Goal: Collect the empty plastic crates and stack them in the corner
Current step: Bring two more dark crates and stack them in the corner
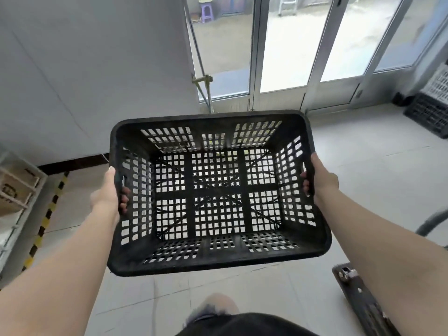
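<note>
A person carries an empty black plastic crate (219,194) at arm's length above a pale tiled floor (363,170), its open mouth turned toward the camera and its long axis running left to right. The left hand (108,192) and right hand (320,181) each close on a handle slot in the short end walls, fingertips curling through to the inside. Glass doors (281,44) stand beyond. At the right edge, a dark crate (429,115) with a white crate (440,83) on it is cut off. A shelf (17,190) at left holds cartons; their markings are unreadable.
</note>
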Available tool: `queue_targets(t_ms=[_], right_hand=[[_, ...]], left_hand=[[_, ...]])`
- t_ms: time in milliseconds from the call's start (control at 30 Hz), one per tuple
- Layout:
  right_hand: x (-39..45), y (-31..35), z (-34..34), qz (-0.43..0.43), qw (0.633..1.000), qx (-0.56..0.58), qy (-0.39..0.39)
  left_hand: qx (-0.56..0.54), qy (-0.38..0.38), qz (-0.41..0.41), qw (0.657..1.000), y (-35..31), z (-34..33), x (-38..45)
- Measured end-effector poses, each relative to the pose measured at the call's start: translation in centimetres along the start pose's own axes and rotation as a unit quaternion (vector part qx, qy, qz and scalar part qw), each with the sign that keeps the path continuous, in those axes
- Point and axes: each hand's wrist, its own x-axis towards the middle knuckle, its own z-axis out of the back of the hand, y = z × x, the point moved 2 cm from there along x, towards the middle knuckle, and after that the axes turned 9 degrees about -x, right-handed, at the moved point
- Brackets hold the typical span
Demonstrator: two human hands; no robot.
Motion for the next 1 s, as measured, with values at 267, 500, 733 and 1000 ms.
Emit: queue_targets(t_ms=[267, 500, 733, 1000], right_hand=[[11.4, 5.9, -1.4, -0.008, 0.996, 0.044, -0.077], [20.5, 12.4, -3.3, -0.024, 0.985, 0.061, -0.157], [29.4, 17.7, -2.4, -0.035, 0.969, 0.099, -0.223], [42.2, 23.5, 1.9, -0.026, 0.962, 0.115, -0.248]], left_hand=[[0.022, 0.069, -0.028, 0.997, -4.3, -17.4, 8.0], [0.053, 0.140, -0.031, 0.988, -8.8, -33.2, 15.6], [0.085, 0.213, -0.042, 0.972, -12.6, -49.5, 19.1], [0.099, 0.243, -0.051, 0.964, -13.1, -67.0, 19.1]])
